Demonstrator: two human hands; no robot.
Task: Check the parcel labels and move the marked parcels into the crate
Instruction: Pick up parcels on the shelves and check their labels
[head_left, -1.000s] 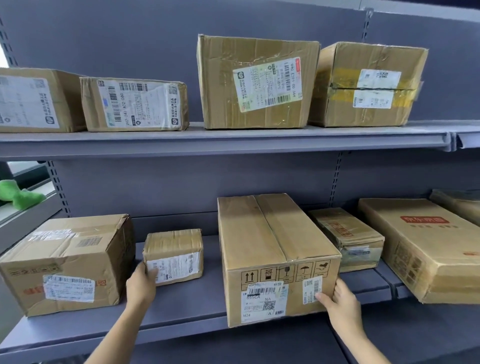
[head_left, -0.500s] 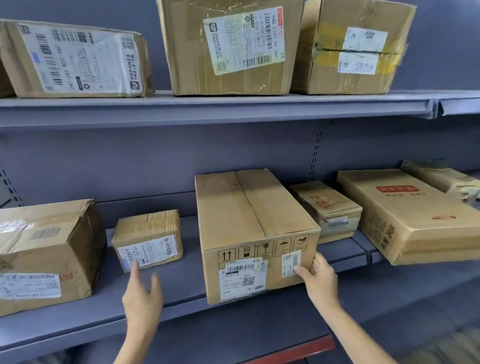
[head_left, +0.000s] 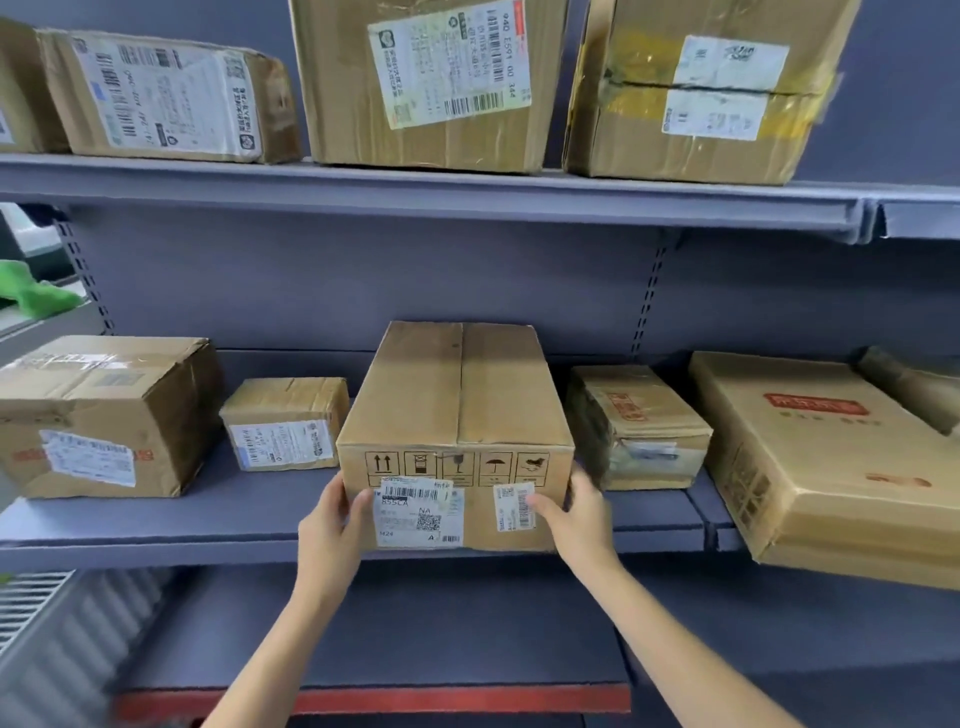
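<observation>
Fingers (head_left: 363, 506) both hands clamp centre parcel (head_left: 457, 415); small box (head_left: 285, 423) L, taped box (head_left: 639, 431) R, close beside.

Left hand (head_left: 332, 525) gone from beside the small brown cardboard parcel with a white label (head_left: 285, 423) and now clasping the front left corner of the long brown cardboard box with handling symbols (head_left: 457, 436), right hand (head_left: 576, 514) shifted onto its small barcode sticker (head_left: 513, 506).
</observation>
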